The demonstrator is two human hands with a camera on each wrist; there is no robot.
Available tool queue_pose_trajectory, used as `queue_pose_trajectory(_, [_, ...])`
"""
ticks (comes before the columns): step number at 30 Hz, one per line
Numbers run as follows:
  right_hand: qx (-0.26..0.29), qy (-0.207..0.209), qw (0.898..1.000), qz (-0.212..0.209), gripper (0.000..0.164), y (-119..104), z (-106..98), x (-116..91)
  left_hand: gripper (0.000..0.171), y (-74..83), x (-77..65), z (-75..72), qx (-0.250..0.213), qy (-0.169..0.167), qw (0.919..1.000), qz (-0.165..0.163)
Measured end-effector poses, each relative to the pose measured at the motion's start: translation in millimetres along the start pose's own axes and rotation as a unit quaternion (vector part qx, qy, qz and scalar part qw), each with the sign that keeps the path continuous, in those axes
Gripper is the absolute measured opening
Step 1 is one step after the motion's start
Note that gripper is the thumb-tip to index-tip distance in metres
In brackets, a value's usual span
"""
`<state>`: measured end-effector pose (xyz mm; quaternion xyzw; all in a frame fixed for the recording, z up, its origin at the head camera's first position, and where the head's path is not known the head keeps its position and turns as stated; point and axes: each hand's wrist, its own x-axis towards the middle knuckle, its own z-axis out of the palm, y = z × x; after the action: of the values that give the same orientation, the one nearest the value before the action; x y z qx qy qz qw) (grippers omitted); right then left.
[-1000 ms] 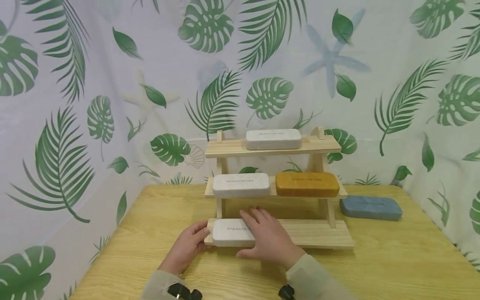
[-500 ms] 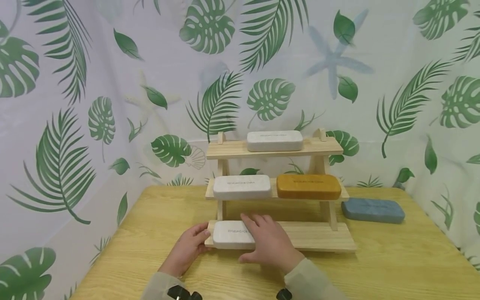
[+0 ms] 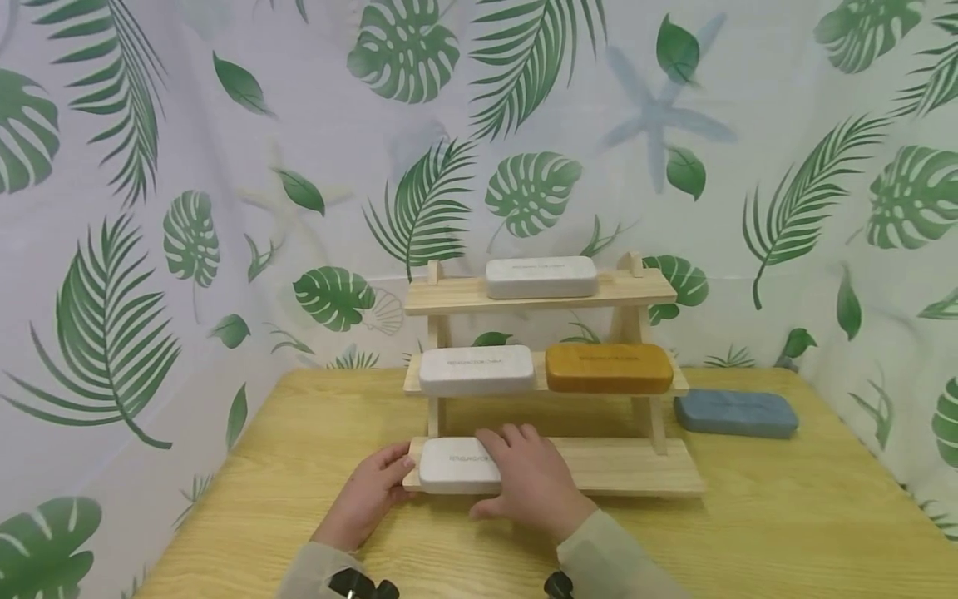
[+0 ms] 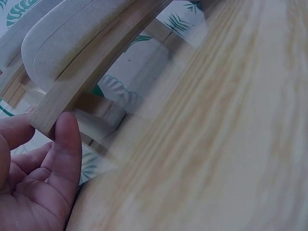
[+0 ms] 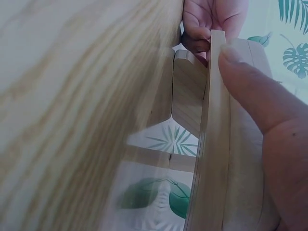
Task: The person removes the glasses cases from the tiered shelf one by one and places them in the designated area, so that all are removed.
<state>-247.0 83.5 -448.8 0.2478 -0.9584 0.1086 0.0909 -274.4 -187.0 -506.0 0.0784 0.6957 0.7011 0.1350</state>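
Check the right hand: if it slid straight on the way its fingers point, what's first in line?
Probably the back leg of the wooden rack. The right hand lies over the white case on the bottom shelf, fingers pointing backward-left; depth is unclear.

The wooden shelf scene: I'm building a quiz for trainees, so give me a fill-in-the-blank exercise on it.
1. The wooden shelf has ___ tiers.
2. The case beside the white case on the middle tier is ___.
3. The blue case lies on the ___.
4. The right hand rests on a ___ case.

Missing words: three; orange; table; white
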Motion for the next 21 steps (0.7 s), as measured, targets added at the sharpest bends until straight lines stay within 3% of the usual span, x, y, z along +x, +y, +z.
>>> queue_pose_trajectory(12, [-0.001, 0.007, 1.0, 0.002, 0.091, -0.5, 4.4, 3.7, 0.058, 0.0, -1.2, -1.5, -0.013, 0.004, 0.9999, -0.001])
queue_pose_trajectory(21, [-0.007, 0.015, 1.0, -0.01, 0.09, 0.8, 4.0, -2.7, 0.056, 0.7, -3.5, 1.4, -0.015, 0.0, 0.9999, 0.008])
